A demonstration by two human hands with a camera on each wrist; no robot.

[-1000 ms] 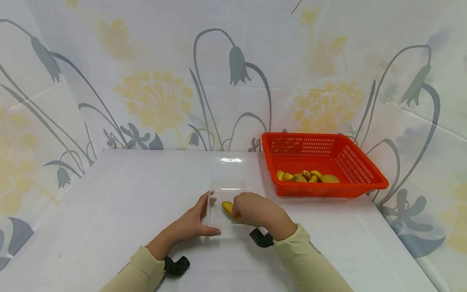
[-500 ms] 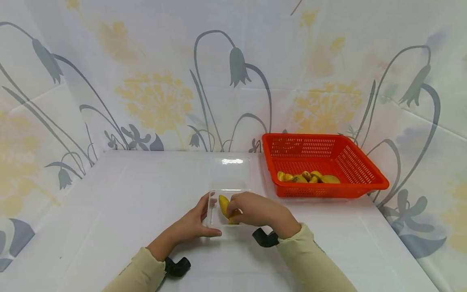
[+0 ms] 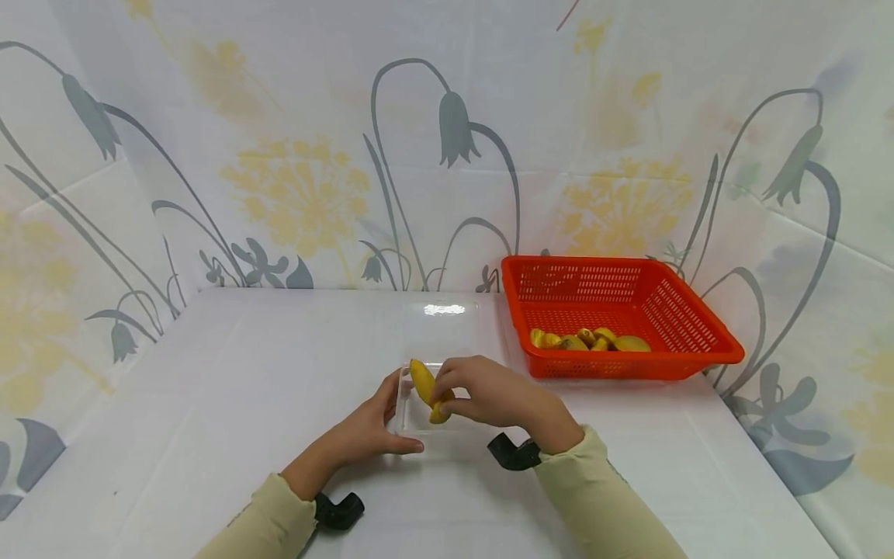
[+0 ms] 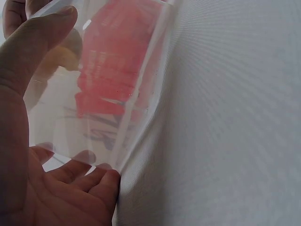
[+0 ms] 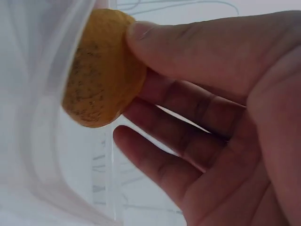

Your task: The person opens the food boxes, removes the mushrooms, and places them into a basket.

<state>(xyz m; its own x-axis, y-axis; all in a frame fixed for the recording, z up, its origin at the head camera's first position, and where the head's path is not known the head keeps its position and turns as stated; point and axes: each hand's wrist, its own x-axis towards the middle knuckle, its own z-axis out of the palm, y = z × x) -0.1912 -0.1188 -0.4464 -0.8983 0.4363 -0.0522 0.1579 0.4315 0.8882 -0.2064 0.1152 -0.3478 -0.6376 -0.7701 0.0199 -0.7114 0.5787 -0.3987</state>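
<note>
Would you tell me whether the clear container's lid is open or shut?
Open: the clear container has its lid laid back flat on the table, and the right hand holds a yellow fruit over it.

A white cloth-covered surface (image 3: 230,404) carries everything here. A clear plastic container (image 3: 419,419) sits on it near the front edge, its open lid (image 3: 440,322) lying flat behind it. To the right, well apart, an orange basket (image 3: 698,349) rests on the surface.
</note>
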